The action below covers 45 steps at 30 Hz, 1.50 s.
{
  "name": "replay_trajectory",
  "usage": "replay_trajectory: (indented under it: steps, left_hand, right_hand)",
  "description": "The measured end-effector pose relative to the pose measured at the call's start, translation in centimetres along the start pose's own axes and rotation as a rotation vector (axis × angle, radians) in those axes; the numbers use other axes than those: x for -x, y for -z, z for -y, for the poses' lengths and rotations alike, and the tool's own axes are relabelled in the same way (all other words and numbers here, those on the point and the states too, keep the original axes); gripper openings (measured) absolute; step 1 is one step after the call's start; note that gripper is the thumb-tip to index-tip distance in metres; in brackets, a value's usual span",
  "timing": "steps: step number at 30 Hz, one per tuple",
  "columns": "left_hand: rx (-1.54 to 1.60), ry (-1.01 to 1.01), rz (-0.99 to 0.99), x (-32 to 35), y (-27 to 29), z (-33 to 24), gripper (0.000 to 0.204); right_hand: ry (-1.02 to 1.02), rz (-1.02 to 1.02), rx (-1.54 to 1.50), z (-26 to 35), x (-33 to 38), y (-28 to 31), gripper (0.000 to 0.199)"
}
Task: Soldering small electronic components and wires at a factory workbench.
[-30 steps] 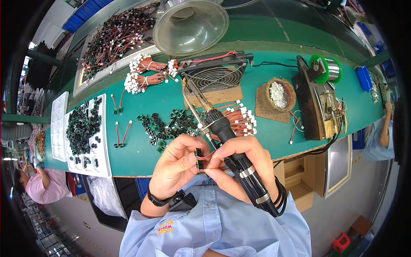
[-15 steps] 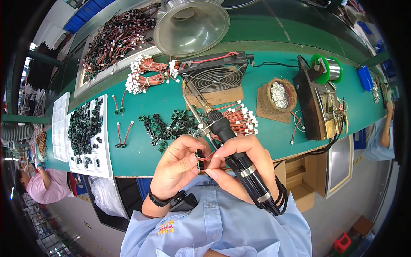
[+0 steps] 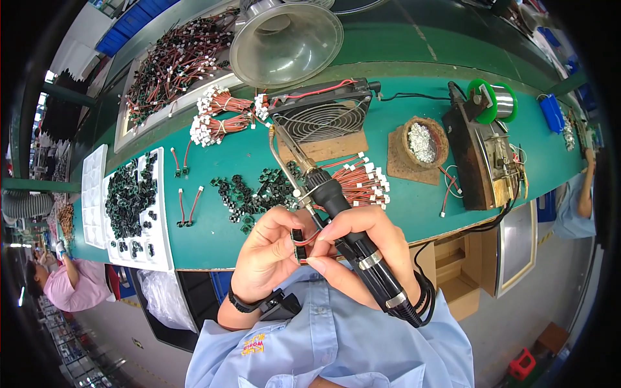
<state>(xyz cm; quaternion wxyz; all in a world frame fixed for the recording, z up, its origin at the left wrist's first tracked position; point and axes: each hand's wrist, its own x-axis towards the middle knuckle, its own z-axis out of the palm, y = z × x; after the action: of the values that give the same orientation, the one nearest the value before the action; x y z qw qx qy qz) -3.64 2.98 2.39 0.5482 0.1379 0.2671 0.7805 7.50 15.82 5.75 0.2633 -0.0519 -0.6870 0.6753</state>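
Close to my chest, my left hand (image 3: 264, 253) is closed, pinching a small black-and-green circuit part (image 3: 299, 246) between thumb and fingertips. A thin red wire (image 3: 312, 240) runs from that part to the fingertips of my right hand (image 3: 381, 231). That hand is closed around the black handle of a soldering iron (image 3: 331, 196), whose tip slants up and left, away from the part. Just beyond my hands lies a heap of small black-and-green parts (image 3: 259, 194). To its right is a fan of red wires with white connectors (image 3: 363, 184).
A black fan (image 3: 326, 119) stands under a metal extraction hood (image 3: 284, 48). Rightward are a round pot (image 3: 440, 132), a solder spool (image 3: 503, 103) and a dark metal box (image 3: 467, 174). At left sits a white tray (image 3: 158, 255) of parts. Other people work at both sides.
My hands hold nearly the same pose. The part has tilted slightly in my left fingers, and the soldering iron has shifted a little to the left.
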Motion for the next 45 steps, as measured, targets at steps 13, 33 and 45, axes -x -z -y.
replay_trajectory:
  steps: [13,33,45]
  left_hand:
    - [-0.005,-0.077,0.006,-0.1,-0.1,0.4,0.020]
    - [-0.034,-0.085,-0.080,0.4,-0.1,0.4,0.018]
    - [-0.429,-0.124,-0.096,0.8,-2.2,-1.6,0.019]
  right_hand:
    - [0.079,-0.039,0.038,0.1,-0.1,-0.3,0.035]
    - [0.155,-0.029,0.126,0.3,-0.3,0.0,0.036]
    - [0.089,0.010,0.130,0.4,-0.2,0.6,0.036]
